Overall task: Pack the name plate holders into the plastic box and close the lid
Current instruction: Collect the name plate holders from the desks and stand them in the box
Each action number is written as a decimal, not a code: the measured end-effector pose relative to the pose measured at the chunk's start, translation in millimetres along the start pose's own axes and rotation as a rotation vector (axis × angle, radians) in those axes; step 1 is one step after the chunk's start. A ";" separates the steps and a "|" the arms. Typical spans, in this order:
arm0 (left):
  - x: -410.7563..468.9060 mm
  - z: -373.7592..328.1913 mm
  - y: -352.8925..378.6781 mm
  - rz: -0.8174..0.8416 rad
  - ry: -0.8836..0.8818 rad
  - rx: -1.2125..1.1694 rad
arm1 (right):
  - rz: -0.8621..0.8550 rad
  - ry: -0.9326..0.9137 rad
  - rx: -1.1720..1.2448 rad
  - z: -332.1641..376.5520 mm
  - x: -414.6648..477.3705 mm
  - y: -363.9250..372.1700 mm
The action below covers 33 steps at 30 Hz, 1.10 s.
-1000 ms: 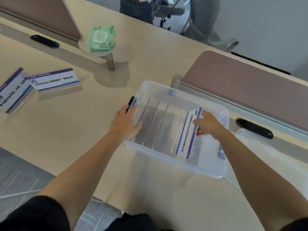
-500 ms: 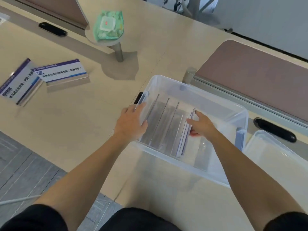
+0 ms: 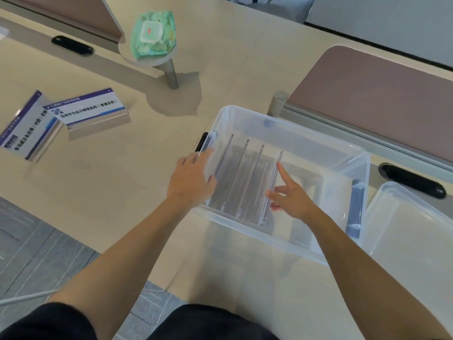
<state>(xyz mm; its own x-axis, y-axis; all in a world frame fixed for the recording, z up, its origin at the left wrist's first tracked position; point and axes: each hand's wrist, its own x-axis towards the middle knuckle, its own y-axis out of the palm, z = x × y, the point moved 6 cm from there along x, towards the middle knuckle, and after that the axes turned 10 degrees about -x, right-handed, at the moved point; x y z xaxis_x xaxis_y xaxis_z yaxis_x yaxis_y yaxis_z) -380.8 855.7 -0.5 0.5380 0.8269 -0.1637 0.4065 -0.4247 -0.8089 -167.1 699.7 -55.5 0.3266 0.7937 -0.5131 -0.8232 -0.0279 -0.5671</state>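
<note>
A clear plastic box [image 3: 289,128] stands open on the desk in front of me. Several name plate holders [image 3: 245,177] stand on edge inside its left half. My left hand [image 3: 193,177] grips the box's left wall near the handle. My right hand [image 3: 291,197] is inside the box with fingers spread, the forefinger resting against the rightmost holder [image 3: 272,190]; it holds nothing. Two more name plate holders lie on the desk at the far left, one [image 3: 85,110] facing me and one [image 3: 27,126] partly under it. The clear lid [image 3: 411,227] lies to the right of the box.
A pack of wet wipes [image 3: 153,35] sits on a small round stand at the back. Brown desk dividers [image 3: 377,94] run behind the box. Black cable slots [image 3: 411,180] are set in the desk. The desk's near edge drops to a grey floor at the lower left.
My right hand set the labelled holder upright against the row in the box and let go; its fingers have now spread. My left hand stayed on the box wall. The view shifted closer.
</note>
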 end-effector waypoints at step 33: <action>-0.5 -1.1 0.4 0.003 0.020 0.008 | 0.064 -0.028 -0.076 0.9 15.8 28.0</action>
<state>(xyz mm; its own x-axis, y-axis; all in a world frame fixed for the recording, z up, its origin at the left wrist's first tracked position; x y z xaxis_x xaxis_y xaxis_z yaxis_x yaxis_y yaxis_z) -380.1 854.7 -0.1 0.5542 0.8179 -0.1547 0.3992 -0.4242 -0.8128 -185.4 712.1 -78.9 0.2602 0.8057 -0.5321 -0.8043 -0.1241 -0.5812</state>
